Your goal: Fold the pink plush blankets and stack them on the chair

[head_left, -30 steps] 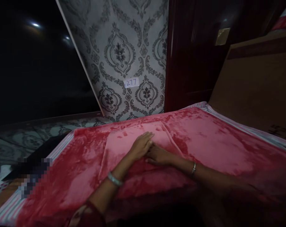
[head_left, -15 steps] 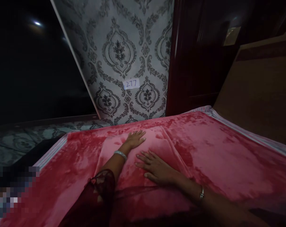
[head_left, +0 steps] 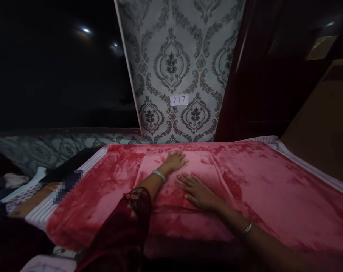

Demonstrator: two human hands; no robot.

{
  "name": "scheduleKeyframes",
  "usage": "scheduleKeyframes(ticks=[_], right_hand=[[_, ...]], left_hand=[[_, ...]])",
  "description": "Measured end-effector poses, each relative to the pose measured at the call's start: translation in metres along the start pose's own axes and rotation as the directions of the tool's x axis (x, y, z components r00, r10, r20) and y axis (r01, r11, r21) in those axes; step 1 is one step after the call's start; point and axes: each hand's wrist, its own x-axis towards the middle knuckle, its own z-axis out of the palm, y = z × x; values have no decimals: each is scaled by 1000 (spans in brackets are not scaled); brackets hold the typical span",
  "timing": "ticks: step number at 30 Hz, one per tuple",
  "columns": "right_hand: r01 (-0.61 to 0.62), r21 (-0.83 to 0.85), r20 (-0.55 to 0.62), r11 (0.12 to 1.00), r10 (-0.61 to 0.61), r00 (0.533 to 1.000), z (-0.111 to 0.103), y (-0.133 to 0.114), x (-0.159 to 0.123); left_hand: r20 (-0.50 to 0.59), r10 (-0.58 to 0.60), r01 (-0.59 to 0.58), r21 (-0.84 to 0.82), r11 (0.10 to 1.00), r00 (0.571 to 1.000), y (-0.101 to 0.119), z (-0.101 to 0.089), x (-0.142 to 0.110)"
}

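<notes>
A folded pink and red plush cloth [head_left: 151, 166] lies on a larger plush cover [head_left: 267, 189] of the same colours. Flat on the folded piece's far half rests my left hand [head_left: 175, 160], fingers spread, with a pale bangle at its wrist. My right hand [head_left: 198, 192] lies nearer and to the right, its fingers also apart and its palm down on the same fold. Neither hand grips anything. Dark red sheer fabric of my left sleeve [head_left: 123, 223] trails across the near part of the fold.
Striped edging [head_left: 290, 151] runs along the cover's sides. Behind stand a patterned wall with a paper label [head_left: 179, 99], a large dark screen [head_left: 58, 75] and a dark red door [head_left: 262, 83]. Brown board [head_left: 324, 124] leans at right; clothes [head_left: 24, 192] lie at left.
The view has turned left, so the wall, the cover and both hands appear further right. Both hands stay spread on the folded cloth, with little visible movement over it.
</notes>
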Motion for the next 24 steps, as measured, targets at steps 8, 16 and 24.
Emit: scheduleKeyframes(ticks=[8,16,24], right_hand=[[212,66,-117,975,-204,972,-14,-40,47],[228,33,-39,973,-227,973,21,-56,81],[157,80,17,984,-159,987,20,-52,76]], left_hand=[[10,249,-234,-301,924,969,-25,-8,-80],[49,127,-128,14,992,991,-67,-1,-64],[34,-135,136,-27,990,990,-138,4,-37]])
